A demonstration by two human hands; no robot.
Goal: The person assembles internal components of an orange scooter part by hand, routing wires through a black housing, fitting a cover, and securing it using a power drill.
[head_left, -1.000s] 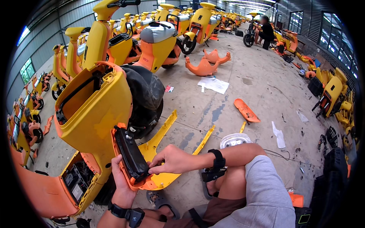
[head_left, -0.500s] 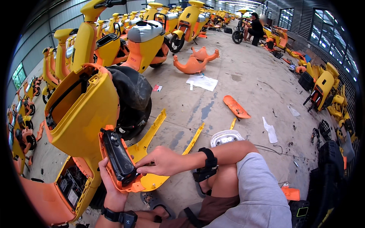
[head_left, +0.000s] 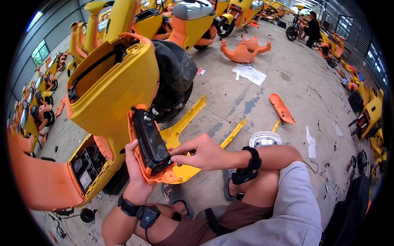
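My left hand [head_left: 136, 174] is wrapped round an orange plastic housing [head_left: 166, 177] from its lower left side. Set lengthwise inside that shell is a long, glossy black unit [head_left: 151, 139]. Thumb and fingers of my right hand [head_left: 208, 153] are pinched together at the unit's lower right corner; whatever lies between the fingertips is too small to make out. Just beyond the housing stands a partly stripped yellow scooter body [head_left: 113, 88]. A forked yellow panel [head_left: 189, 119] lies on the floor below and behind my hands.
Beside my right wrist sits a white lamp-like part [head_left: 264, 139]. An orange curved cover [head_left: 282, 108], paper sheets [head_left: 250, 74] and orange shells [head_left: 240, 53] lie farther off. Yellow scooters [head_left: 188, 22] crowd the back left; a person in black [head_left: 313, 29] crouches at far right.
The view has swung, so the whole scene sits farther right. My left hand still grips the housing, and my right fingers remain at the same corner of the black unit.
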